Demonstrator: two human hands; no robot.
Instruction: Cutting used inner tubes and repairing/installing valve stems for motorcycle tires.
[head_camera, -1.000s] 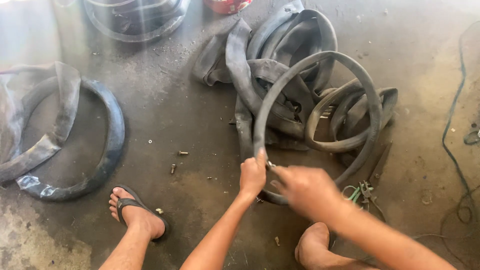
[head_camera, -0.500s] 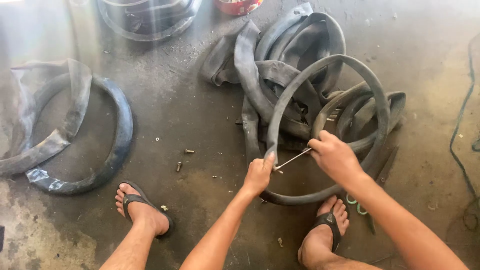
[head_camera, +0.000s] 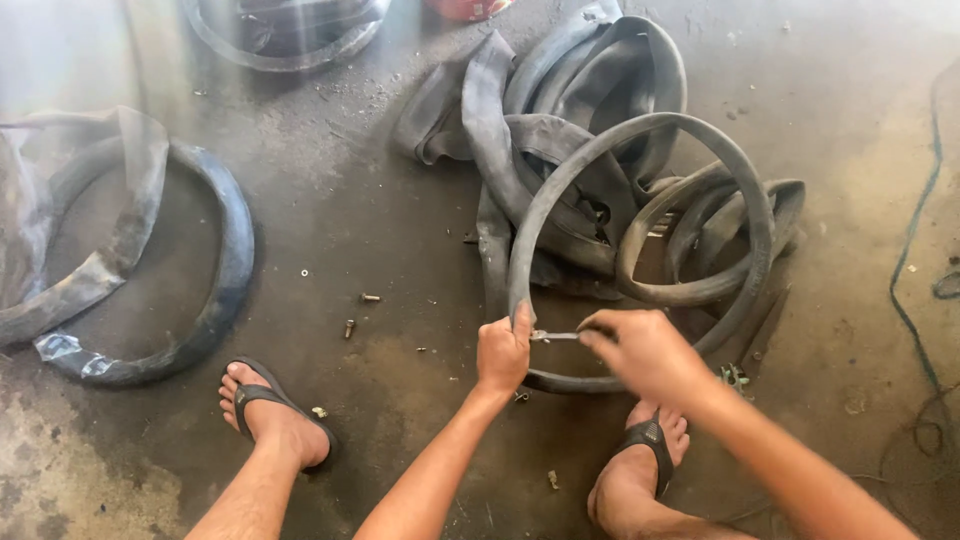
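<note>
Down near the floor, the left hand (head_camera: 502, 352) is clamped on the rim of a black inner tube (head_camera: 640, 250) standing up on edge. Right hand (head_camera: 645, 352) pinches a thin metal tool (head_camera: 555, 336) whose tip meets the tube right at the left grip. Behind it sits a floppy pile of tubes (head_camera: 540, 130). Sandalled feet either side, a few small bolts (head_camera: 358, 312) on the concrete floor (head_camera: 850, 90), and an old tyre (head_camera: 210, 290) well off left.
</note>
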